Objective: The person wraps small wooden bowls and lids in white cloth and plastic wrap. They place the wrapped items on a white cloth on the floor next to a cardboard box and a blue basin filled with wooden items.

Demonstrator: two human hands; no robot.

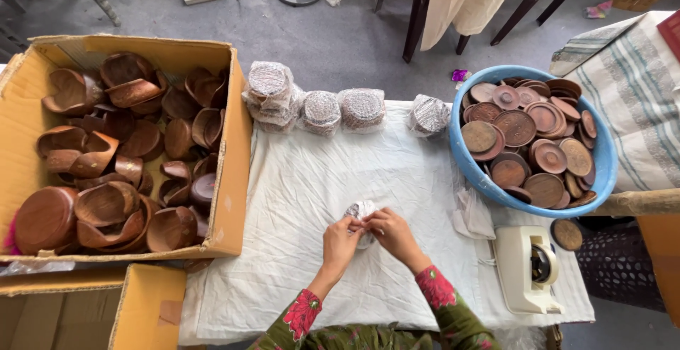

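left hand point(341, 240) fingers curled tight on wrapped bundle point(359, 213) | right hand point(392, 232) pinching same bundle | bare white cloth point(297, 180) all around, cardboard box point(234, 180) left, tape dispenser point(528, 268) right

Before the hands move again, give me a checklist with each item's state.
1. Left hand on the wrapped bundle: ok, touching it.
2. Right hand on the same bundle: ok.
3. Wrap fully closed around the bundle: cannot tell, the fingers cover it.
4. Tape dispenser close by on the white cloth: ok, beside the right forearm.
5. Blue basin holds wooden discs: ok, heaped.
6. Finished wrapped stacks lined up along the cloth's far edge: ok.
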